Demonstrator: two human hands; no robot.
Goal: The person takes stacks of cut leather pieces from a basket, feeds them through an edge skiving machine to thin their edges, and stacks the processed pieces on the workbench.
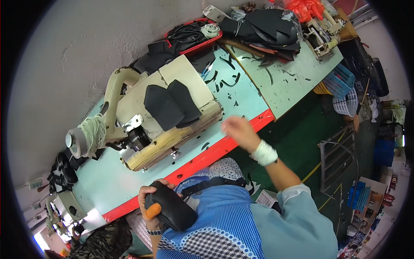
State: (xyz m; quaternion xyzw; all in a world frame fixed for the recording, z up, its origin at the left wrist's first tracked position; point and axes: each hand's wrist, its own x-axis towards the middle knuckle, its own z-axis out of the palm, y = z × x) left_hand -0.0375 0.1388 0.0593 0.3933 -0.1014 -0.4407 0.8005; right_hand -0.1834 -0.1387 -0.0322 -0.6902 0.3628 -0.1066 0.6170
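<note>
My left hand [150, 199], with an orange finger cover on one finger, is closed round a black pouch-like sewn piece [174, 207]. The piece rests against the blue checked apron at my lap, and its exact kind is unclear. My right hand [242, 133], its wrist wrapped in white, is raised over the red front edge of the table [207, 149]. Its fingers are smeared by motion and hold nothing I can make out. Left of that hand stands a cream sewing machine [187, 71], with two flat black cut pieces [164, 108] lying on top.
Black scraps [230, 82] litter the pale green tabletop. Farther back are a red-rimmed tray [217, 38] of cords and a stack of black panels [271, 30]. Plastic baskets [340, 82] and a metal frame [338, 159] stand at right. Another person in camouflage [105, 241] sits lower left.
</note>
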